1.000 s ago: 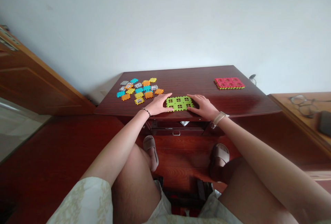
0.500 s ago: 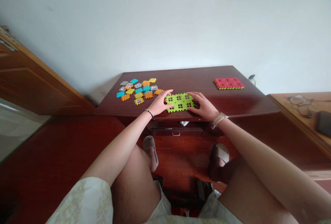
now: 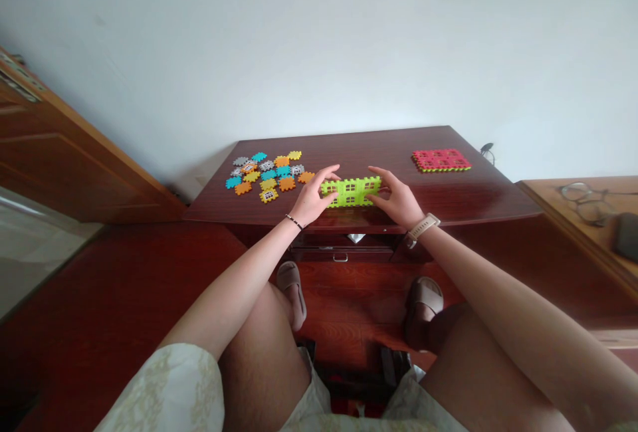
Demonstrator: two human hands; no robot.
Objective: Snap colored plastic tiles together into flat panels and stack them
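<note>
Left hand (image 3: 313, 201): fingers apart, tips gripping the green panel's (image 3: 350, 191) left end.
Right hand (image 3: 395, 201): fingers apart, tips gripping its right end.
Panel place: tilted up between both hands, mid-frame near the desk's (image 3: 379, 146) front edge.
Grip: keep pressure even at both ends.

- We look from a camera worn on the person's head, above and behind the work.
- We face forward and steeply down, past the person's thighs (image 3: 264, 379) toward the far edge of the polished wooden cabinet top (image 3: 379, 146).
- We stay close enough to see the left hand (image 3: 313, 201) and right hand (image 3: 393, 201) at mid-frame, with the white wall (image 3: 299, 53) above.
</note>
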